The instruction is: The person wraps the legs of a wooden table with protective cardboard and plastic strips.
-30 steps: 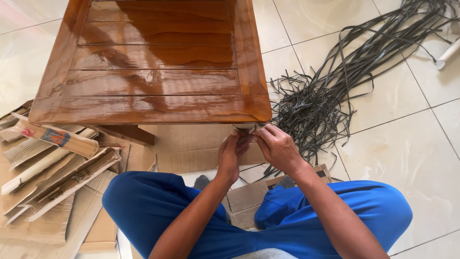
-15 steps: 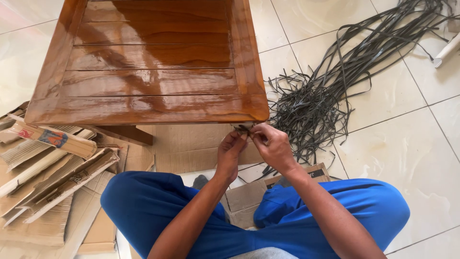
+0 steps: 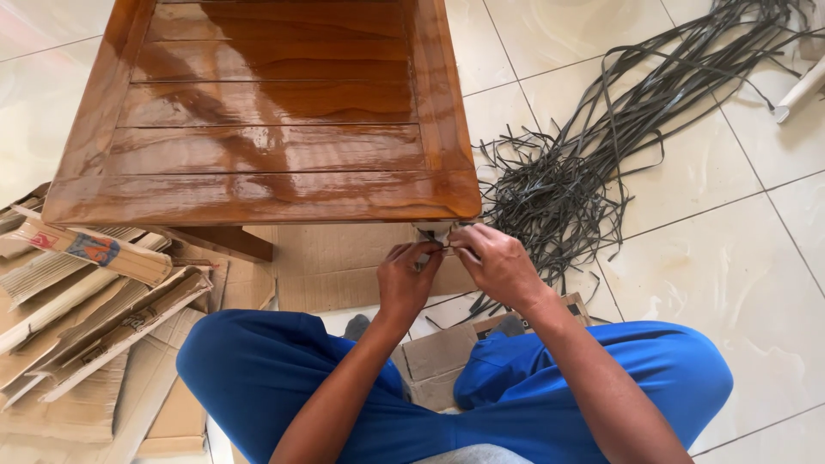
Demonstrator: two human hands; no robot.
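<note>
I sit cross-legged in blue trousers in front of a glossy brown wooden table [image 3: 258, 129]. Under its near right corner a table leg wrapped in cardboard [image 3: 432, 230] shows just below the top. My left hand [image 3: 404, 279] and my right hand [image 3: 494, 262] meet at that leg, fingers pinched together on a thin dark strap [image 3: 440, 247] that runs around the wrapping. The strap's ends are mostly hidden by my fingers.
A tangled pile of dark plastic straps [image 3: 584, 163] spreads over the tiled floor to the right. Folded cardboard pieces [image 3: 94, 301] are stacked at the left. Flat cardboard [image 3: 344, 266] lies under the table and my legs. A white tube [image 3: 803, 90] lies at the far right.
My left hand has slid down and a little left along the leg, while my right hand stays pinched at the strap. The view has barely shifted.
</note>
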